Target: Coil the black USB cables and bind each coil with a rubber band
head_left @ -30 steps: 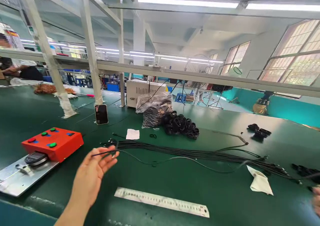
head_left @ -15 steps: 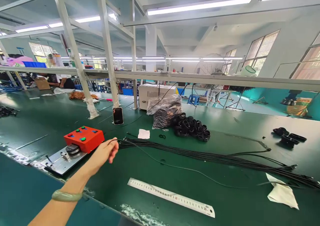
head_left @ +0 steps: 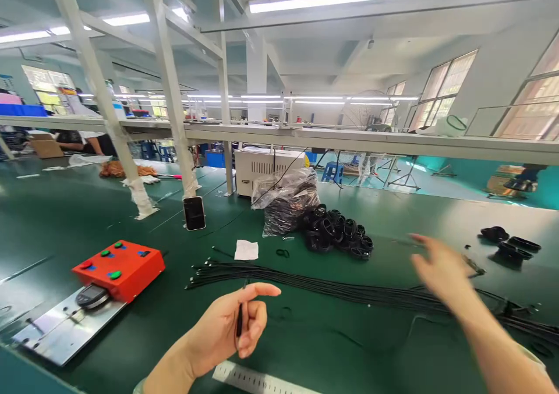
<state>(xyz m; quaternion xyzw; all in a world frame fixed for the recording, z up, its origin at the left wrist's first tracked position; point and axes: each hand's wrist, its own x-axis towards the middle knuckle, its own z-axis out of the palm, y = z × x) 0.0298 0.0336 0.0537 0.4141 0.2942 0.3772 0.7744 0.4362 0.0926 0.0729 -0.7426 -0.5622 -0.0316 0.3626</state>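
Lying inside curled left fingers (head_left: 257, 317), black cable (head_left: 239, 322)

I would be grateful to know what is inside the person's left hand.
In the left hand, a short length of black cable shows beside the curled fingers; whatever the hand itself covers cannot be seen.
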